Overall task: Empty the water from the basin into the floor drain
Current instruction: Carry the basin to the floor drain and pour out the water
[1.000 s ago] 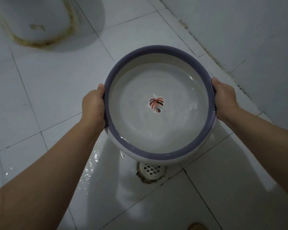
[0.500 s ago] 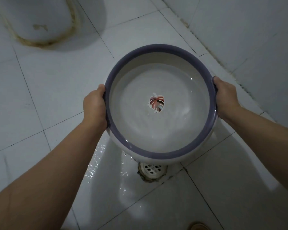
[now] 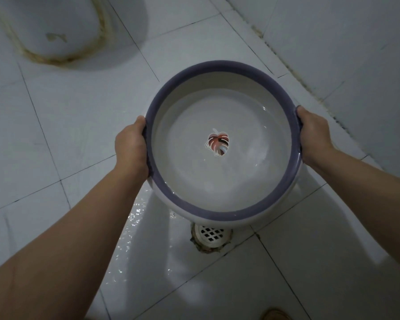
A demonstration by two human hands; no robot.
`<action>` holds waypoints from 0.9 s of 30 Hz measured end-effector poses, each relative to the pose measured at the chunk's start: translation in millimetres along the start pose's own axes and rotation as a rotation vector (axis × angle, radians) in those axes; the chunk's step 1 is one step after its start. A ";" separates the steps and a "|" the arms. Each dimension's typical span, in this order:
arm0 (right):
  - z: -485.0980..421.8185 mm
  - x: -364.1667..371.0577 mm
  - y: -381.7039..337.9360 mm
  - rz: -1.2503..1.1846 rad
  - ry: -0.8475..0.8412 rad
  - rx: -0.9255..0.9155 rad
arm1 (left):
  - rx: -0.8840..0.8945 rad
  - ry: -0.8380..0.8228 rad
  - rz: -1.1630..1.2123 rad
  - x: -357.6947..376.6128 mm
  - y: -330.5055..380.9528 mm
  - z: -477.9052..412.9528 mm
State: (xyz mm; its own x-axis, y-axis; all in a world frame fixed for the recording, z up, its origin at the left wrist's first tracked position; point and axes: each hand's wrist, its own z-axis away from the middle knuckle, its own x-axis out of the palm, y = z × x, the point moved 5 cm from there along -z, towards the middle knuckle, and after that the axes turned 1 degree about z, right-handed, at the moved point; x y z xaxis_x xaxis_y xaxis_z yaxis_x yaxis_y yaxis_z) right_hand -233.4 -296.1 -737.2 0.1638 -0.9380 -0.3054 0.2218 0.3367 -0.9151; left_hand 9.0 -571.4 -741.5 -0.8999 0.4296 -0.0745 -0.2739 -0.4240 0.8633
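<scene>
A round white basin (image 3: 222,213) with a purple rim and a leaf picture on its bottom hangs in the air, tilted toward me. Clear water pools against its near wall. My left hand (image 3: 131,146) grips the rim on the left side, and my right hand (image 3: 314,137) grips it on the right. Below the basin's near edge lies the white grated floor drain (image 3: 211,234), half hidden by the basin. The tiles left of the drain glisten with water.
A white toilet base (image 3: 53,26) with stained sealant stands at the far left. A tiled wall (image 3: 344,42) runs along the right, meeting the floor in a dirty grout line. Something brown (image 3: 275,315) shows at the bottom edge.
The basin and both hands have stayed nearly still. The wet, glistening patch on the tiles left of the drain has spread a little.
</scene>
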 end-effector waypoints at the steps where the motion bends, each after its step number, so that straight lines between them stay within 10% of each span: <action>1: 0.1 -0.1 -0.1 -0.001 -0.003 -0.003 | 0.005 0.003 0.001 -0.2 0.2 -0.1; 27: 2.3 0.3 -1.4 0.016 0.014 -0.024 | 0.026 0.015 0.013 -5.0 -3.2 -2.5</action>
State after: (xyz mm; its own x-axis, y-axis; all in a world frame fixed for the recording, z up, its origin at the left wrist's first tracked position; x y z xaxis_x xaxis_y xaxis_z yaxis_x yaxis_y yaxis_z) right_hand -231.5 -296.7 -735.4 0.1535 -0.9336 -0.3239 0.1963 0.3500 -0.9159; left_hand 13.5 -574.2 -745.1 -0.9083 0.4123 -0.0707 -0.2536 -0.4085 0.8768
